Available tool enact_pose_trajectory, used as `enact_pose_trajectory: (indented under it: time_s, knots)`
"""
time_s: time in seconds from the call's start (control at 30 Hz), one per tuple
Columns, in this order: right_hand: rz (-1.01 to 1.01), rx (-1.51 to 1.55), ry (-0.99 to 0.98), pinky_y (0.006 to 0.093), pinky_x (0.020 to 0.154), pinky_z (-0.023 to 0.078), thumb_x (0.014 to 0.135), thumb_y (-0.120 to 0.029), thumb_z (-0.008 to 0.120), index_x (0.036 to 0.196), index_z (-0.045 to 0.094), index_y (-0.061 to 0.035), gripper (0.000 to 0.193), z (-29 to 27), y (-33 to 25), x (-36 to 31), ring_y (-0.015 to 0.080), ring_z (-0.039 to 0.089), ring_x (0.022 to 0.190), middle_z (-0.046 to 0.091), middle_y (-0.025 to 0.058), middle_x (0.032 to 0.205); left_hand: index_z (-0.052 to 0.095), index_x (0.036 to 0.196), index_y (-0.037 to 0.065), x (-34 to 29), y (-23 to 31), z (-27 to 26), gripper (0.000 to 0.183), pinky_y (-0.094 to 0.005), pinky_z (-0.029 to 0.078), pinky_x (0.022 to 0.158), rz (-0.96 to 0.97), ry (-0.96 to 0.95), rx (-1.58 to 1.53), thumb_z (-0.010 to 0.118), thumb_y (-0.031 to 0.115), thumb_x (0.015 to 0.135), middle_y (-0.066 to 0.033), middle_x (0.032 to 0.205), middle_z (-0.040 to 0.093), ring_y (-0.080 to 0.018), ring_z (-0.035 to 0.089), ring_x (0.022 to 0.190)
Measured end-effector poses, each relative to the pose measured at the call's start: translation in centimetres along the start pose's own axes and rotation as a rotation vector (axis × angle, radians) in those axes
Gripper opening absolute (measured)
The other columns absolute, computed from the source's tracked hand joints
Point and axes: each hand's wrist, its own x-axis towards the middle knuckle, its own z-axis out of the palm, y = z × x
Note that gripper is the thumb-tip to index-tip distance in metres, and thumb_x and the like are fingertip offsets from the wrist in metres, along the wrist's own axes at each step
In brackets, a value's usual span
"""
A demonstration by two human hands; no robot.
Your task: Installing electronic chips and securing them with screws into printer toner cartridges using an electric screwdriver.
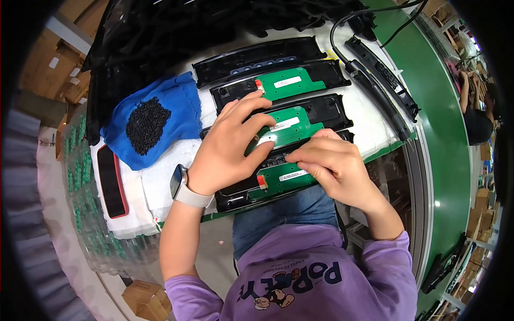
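Several long black plastic panels lie in a row before me, most with a green circuit board. My left hand [230, 147] is spread with its fingertips on or just over the middle circuit board [289, 124], covering its left part. My right hand [333, 163] is pinched together above the nearest circuit board [284, 182]; what its fingertips hold, if anything, is too small or hidden to make out. That board carries a white label and a red connector [262, 182]. Beyond my left fingers is the far circuit board [293, 84], also with a red connector.
Left of the panels, a blue cloth [184, 99] bears a heap of small black pieces [147, 125]. A red-edged phone [111, 182] lies at the table's left edge. Another black panel [259, 59] lies behind; a black cable [375, 88] and strip [388, 80] are on the right.
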Motion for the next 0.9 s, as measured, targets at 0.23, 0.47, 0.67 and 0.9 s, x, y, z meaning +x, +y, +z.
enact_pose_trajectory:
  time_s: [0.23, 0.47, 0.67, 0.9]
  knots:
    - [0.01, -0.072, -0.07, 0.0336, 0.071, 0.042, 0.07, 0.0, 0.063, 0.086, 0.064, -0.0027, 0.017, 0.3, 0.7, -0.1, 0.0244, 0.056, 0.076, 0.059, 0.0083, 0.079, 0.057, 0.091, 0.005, 0.0, -0.5, 0.4, 0.026, -0.0405, 0.038, 0.093, -0.039, 0.009, -0.07, 0.068, 0.012, 0.069, -0.0121, 0.115, 0.051, -0.034, 0.044, 0.115]
    - [-0.071, -0.27, -0.025, 0.0338, 0.07, 0.041, 0.064, -0.002, 0.067, 0.082, 0.063, -0.0047, 0.019, 0.4, 0.6, -0.2, 0.0241, 0.051, 0.083, 0.052, 0.0057, 0.085, 0.057, 0.091, 0.004, -0.1, -0.7, 0.3, 0.026, -0.0394, 0.038, 0.093, -0.064, 0.015, -0.1, 0.069, 0.012, 0.069, -0.0117, 0.115, 0.051, -0.0333, 0.045, 0.114]
    - [-0.048, -0.225, -0.083, 0.034, 0.067, 0.04, 0.061, -0.009, 0.072, 0.08, 0.064, -0.0054, 0.02, -0.4, -0.3, -1.4, 0.0235, 0.05, 0.077, 0.05, 0.0051, 0.081, 0.059, 0.091, 0.003, 0.4, 0.0, 0.2, 0.023, -0.0307, 0.048, 0.078, -0.085, 0.043, -0.04, 0.068, 0.004, 0.069, -0.01, 0.117, 0.053, -0.0274, 0.048, 0.113]
    - [0.0, -0.474, 0.317, 0.0336, 0.063, 0.043, 0.067, -0.005, 0.066, 0.079, 0.063, -0.0032, 0.012, -6.0, 1.5, -1.9, 0.0257, 0.055, 0.069, 0.056, 0.0093, 0.076, 0.061, 0.078, 0.0, -0.6, -0.3, -6.5, 0.005, -0.0362, 0.046, 0.063, -0.256, 0.592, 0.495, 0.06, 0.005, 0.077, -0.012, 0.075, 0.059, -0.0293, 0.059, 0.071]
